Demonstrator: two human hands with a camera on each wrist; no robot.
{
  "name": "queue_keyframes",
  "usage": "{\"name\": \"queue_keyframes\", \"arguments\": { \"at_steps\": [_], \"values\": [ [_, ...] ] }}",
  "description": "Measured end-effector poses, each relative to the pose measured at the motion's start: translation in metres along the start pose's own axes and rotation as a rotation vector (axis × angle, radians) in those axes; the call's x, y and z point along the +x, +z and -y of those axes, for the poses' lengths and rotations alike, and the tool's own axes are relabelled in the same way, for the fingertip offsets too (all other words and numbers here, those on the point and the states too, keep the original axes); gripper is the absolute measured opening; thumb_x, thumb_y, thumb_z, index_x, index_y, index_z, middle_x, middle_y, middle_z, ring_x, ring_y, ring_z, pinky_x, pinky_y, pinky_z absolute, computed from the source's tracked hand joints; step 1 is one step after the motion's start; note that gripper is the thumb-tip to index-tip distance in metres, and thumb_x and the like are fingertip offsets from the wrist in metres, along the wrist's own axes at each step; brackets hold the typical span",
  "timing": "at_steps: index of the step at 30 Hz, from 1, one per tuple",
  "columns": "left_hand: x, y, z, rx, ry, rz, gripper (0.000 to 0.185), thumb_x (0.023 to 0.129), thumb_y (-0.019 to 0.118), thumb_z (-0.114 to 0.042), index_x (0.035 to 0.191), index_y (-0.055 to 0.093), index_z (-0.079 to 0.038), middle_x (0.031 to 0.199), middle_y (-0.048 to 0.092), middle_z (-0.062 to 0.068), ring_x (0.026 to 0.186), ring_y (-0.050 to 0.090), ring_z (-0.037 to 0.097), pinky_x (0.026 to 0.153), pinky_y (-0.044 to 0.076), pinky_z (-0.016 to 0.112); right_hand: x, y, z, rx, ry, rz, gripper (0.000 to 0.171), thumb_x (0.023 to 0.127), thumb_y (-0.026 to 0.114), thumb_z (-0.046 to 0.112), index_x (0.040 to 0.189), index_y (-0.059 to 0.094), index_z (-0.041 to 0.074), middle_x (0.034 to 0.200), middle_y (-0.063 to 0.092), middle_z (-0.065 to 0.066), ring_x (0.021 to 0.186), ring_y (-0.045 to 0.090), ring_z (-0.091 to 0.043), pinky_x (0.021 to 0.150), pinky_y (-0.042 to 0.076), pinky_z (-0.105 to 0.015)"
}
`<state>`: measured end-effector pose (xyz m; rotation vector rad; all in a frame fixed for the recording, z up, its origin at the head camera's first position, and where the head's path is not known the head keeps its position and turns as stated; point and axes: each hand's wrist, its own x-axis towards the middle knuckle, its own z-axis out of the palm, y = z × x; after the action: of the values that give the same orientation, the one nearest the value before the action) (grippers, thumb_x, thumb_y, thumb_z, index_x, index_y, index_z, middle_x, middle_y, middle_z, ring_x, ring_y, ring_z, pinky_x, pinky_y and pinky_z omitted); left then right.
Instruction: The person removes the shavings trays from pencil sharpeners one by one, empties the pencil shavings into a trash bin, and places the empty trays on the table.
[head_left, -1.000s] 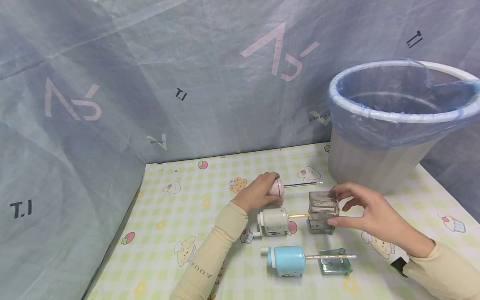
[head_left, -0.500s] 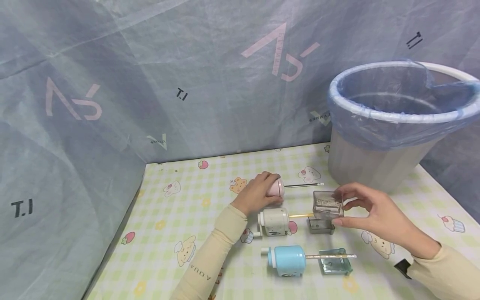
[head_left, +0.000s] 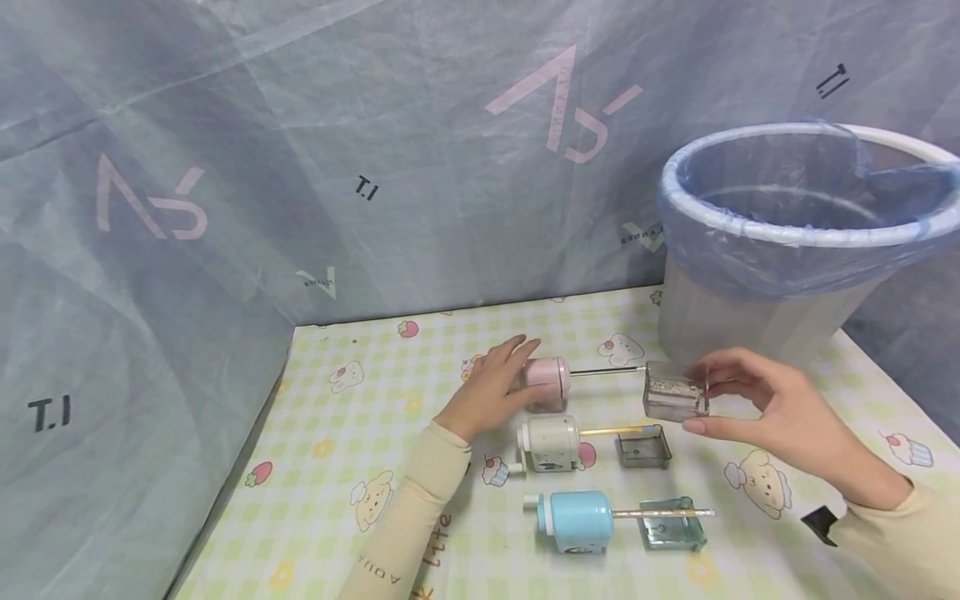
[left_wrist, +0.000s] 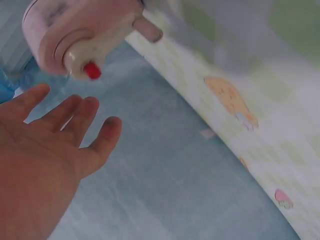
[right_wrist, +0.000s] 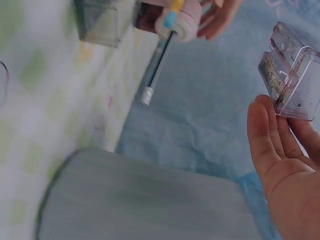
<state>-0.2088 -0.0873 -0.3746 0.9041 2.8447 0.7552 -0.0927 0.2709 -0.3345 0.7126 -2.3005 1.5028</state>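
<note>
My right hand (head_left: 787, 408) holds a clear shavings drawer (head_left: 675, 396) between thumb and fingers, raised over the table. Pencil shavings show inside the drawer in the right wrist view. Fingers spread, my left hand (head_left: 487, 392) is at the left side of a pink crank pencil sharpener (head_left: 551, 379). The left wrist view shows a gap between that hand and the sharpener's crank (left_wrist: 147, 29). A black pencil (head_left: 606, 372) sticks out of the pink sharpener. Below it stand a cream sharpener (head_left: 552, 443) and a blue sharpener (head_left: 579, 518), each with a pencil in it.
A grey drawer (head_left: 643, 454) lies right of the cream sharpener, and a green drawer (head_left: 670, 535) right of the blue one. A large bin (head_left: 750, 308) with a blue liner stands at the back right. Fabric walls (head_left: 420, 233) enclose the checked table.
My left hand has let go of the pink sharpener and drawn back to the left. My right hand has carried the clear drawer right and away from the grey one.
</note>
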Motion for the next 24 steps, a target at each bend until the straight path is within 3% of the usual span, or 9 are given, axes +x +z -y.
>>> {"name": "queue_keyframes", "arguments": {
  "at_steps": [8, 13, 24],
  "values": [
    [-0.021, -0.017, 0.004, -0.001, 0.006, -0.062, 0.082, 0.104, 0.064, -0.059, 0.169, 0.033, -0.020, 0.172, 0.031, 0.010, 0.160, 0.025, 0.026, 0.128, 0.019, 0.053, 0.009, -0.013, 0.011, 0.017, -0.015, -0.017, 0.066, 0.064, 0.086, -0.028, 0.122, 0.065, -0.008, 0.121, 0.071, -0.005, 0.103, 0.070, -0.010, 0.091, 0.052, -0.015],
    [-0.029, -0.021, 0.010, -0.008, 0.015, -0.073, 0.080, 0.104, 0.063, -0.058, 0.168, 0.035, -0.018, 0.170, 0.034, 0.013, 0.160, 0.026, 0.029, 0.127, 0.020, 0.056, 0.015, -0.023, 0.016, 0.080, -0.039, -0.005, 0.064, 0.064, 0.082, -0.032, 0.122, 0.064, -0.011, 0.121, 0.069, -0.009, 0.104, 0.069, -0.012, 0.091, 0.052, -0.015],
    [-0.047, -0.021, 0.039, -0.008, -0.050, -0.056, 0.077, 0.104, 0.068, -0.050, 0.166, 0.039, -0.014, 0.167, 0.038, 0.017, 0.158, 0.029, 0.034, 0.126, 0.020, 0.058, 0.020, -0.054, 0.025, -0.098, 0.147, -0.028, 0.063, 0.082, 0.078, -0.023, 0.139, 0.059, -0.001, 0.131, 0.065, -0.001, 0.113, 0.067, -0.006, 0.092, 0.052, -0.015]
  ]
}}
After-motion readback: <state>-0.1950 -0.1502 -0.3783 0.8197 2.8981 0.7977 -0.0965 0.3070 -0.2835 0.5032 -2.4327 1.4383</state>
